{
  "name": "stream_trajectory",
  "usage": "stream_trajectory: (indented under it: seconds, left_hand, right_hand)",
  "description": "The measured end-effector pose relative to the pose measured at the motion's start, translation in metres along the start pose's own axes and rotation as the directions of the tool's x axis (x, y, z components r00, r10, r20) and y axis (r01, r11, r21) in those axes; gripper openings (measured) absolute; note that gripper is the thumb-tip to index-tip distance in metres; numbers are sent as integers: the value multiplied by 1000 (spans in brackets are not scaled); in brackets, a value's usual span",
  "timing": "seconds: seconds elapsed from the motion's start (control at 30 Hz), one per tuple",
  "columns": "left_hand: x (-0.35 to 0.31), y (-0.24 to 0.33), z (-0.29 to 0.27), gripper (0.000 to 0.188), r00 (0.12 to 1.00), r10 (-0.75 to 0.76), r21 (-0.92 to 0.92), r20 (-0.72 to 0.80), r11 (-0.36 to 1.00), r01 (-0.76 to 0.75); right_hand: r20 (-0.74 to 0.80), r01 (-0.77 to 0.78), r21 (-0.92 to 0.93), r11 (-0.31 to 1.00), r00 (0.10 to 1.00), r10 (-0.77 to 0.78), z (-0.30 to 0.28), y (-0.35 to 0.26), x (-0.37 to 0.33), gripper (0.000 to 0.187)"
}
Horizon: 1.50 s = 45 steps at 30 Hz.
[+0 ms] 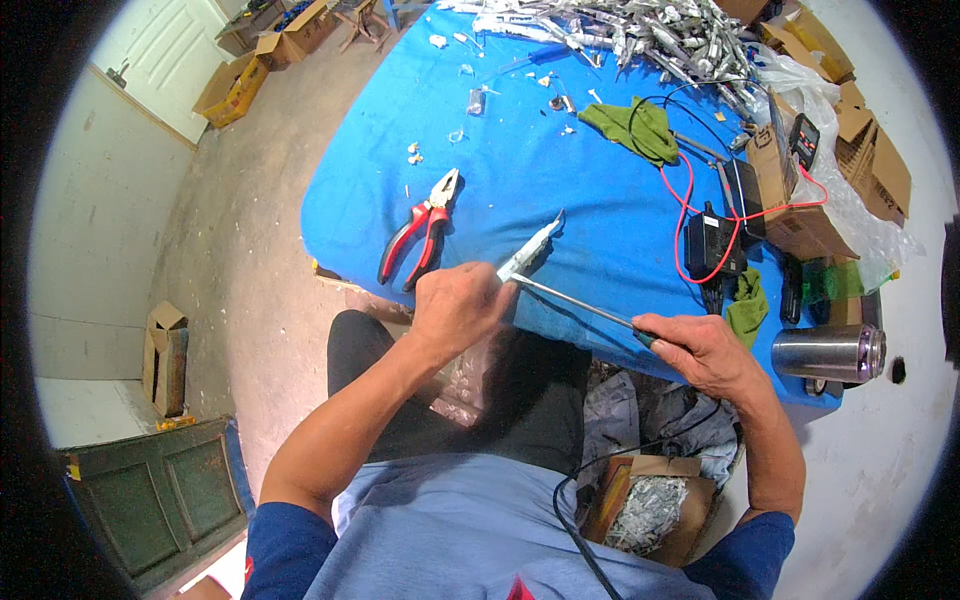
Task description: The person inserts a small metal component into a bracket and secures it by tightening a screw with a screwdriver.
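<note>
My left hand [455, 308] is closed on a slim white-and-silver pen-shaped piece [530, 248] at the table's near edge, its pointed dark tip slanting away to the right. In my right hand [708, 352] is a screwdriver [580, 306] with a long metal shaft and a dark handle. The shaft's end meets the piece close to my left fingers; whether it is pushed into it, I cannot tell. Red-and-black pliers [420, 230] lie with jaws apart just beyond my left hand. A large pile of similar silvery pieces [650, 35] covers the table's far end.
Small white and clear scraps [475, 102] dot the blue cloth [370, 150]. On the right are a green cloth [640, 130], black power adapters [712, 240] with red wire, and a steel cup [825, 353]. A carton of shredded scraps [650, 510] stands below the table.
</note>
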<state>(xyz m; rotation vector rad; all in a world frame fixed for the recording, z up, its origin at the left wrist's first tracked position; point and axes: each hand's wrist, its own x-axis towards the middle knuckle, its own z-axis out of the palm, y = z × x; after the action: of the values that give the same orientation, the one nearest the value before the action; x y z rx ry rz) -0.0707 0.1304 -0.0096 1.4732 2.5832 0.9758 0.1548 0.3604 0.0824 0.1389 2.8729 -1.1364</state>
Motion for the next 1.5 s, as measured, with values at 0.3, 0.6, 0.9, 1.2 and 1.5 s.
stream_trajectory:
  seconds: [0.3, 0.6, 0.9, 1.2, 1.5]
  left_hand:
    - [2, 2, -1, 29, 1000, -11, 1, -3, 1000, 11]
    - [3, 0, 0, 30, 1000, -7, 43, 20, 999, 7]
    - [2, 4, -1, 29, 998, -52, -2, 18, 999, 52]
    - [1, 3, 0, 30, 999, -39, 13, 7, 999, 39]
    - [4, 0, -1, 31, 997, -78, 31, 29, 997, 77]
  right_hand:
    - [42, -85, 60, 995, 996, 83, -3, 1, 3, 31]
    - [-42, -78, -79, 994, 996, 75, 15, -5, -6, 30]
    - [-13, -9, -98, 995, 1000, 8, -4, 2, 4, 31]
    - [68, 23, -58, 998, 997, -19, -9, 9, 11, 31]
    - [342, -464, 317, 827, 870, 357, -22, 2, 23, 35]
